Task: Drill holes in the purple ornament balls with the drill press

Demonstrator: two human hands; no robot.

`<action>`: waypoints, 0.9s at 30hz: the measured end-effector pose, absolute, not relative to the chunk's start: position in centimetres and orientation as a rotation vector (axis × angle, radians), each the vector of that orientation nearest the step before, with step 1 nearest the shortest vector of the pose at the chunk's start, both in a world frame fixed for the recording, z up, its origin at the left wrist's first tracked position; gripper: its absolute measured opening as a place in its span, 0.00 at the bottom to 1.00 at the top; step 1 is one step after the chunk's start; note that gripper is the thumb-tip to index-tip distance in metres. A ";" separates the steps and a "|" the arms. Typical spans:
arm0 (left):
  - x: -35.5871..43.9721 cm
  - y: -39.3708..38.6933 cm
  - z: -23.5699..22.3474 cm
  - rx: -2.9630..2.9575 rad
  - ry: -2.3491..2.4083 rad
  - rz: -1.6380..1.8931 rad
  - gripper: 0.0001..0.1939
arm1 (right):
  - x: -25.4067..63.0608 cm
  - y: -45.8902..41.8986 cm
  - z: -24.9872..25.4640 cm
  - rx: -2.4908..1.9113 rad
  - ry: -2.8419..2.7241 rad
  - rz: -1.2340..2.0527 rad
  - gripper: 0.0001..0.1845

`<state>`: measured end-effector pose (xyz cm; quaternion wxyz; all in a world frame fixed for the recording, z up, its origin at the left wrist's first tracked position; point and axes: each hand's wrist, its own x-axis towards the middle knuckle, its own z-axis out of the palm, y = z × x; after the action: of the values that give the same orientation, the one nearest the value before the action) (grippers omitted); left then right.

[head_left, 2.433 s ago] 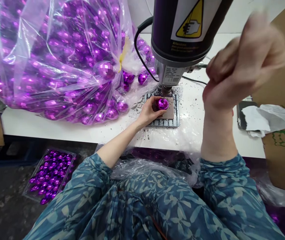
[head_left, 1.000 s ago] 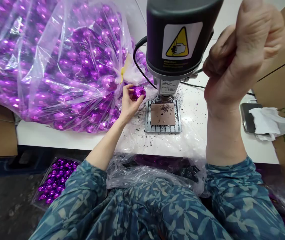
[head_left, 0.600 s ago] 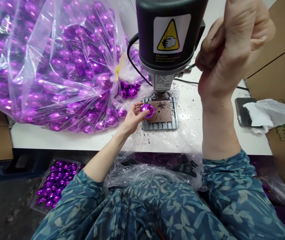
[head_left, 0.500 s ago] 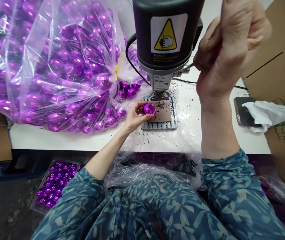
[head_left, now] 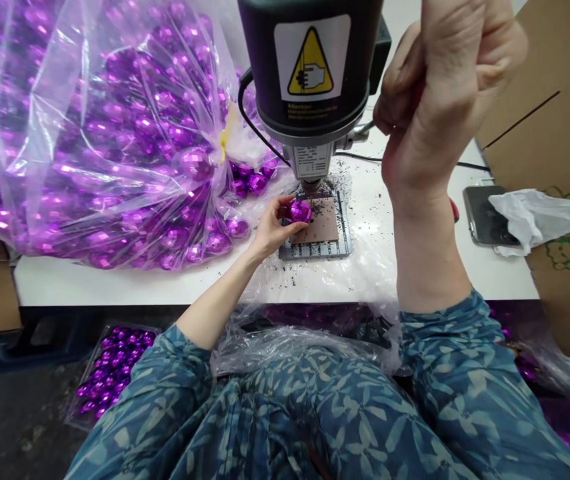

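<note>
My left hand [head_left: 271,228] pinches a shiny purple faceted ball [head_left: 299,211] and holds it over the left part of the brown pad on the drill press base plate [head_left: 315,249], just below the spindle. My right hand [head_left: 439,100] is raised at the upper right, fingers wrapped round the drill press feed lever [head_left: 365,128], of which only a short metal stub shows. The dark drill press head [head_left: 309,67] with its yellow warning sticker hangs over the plate.
A big clear bag of purple balls [head_left: 99,127] fills the table's left side. Dark shavings dot the white table [head_left: 115,283]. A phone [head_left: 479,217] and white paper lie right, by a cardboard box [head_left: 559,133]. A tray of purple balls [head_left: 109,370] sits on the floor.
My left hand took a ball from the bag's mouth and carried it right and down onto the plate under the spindle. My right hand stayed gripped on the lever.
</note>
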<state>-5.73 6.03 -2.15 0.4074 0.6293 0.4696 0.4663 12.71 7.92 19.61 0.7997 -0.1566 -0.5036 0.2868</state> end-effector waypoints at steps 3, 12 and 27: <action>-5.5 5.9 -1.9 1.589 1.187 1.157 0.32 | 12.8 7.9 19.5 -0.347 -1.077 0.637 0.30; -4.1 5.1 -0.9 1.733 1.295 1.162 0.30 | 12.3 8.9 19.1 -0.321 -1.078 0.444 0.32; -2.2 5.2 -3.3 1.595 1.069 1.244 0.36 | 12.7 8.6 18.5 -0.357 -1.129 0.401 0.32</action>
<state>-2.25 5.17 -3.35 0.4141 0.6345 0.4254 0.4950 12.71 8.60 18.49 0.8108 -0.1669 -0.5287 0.1877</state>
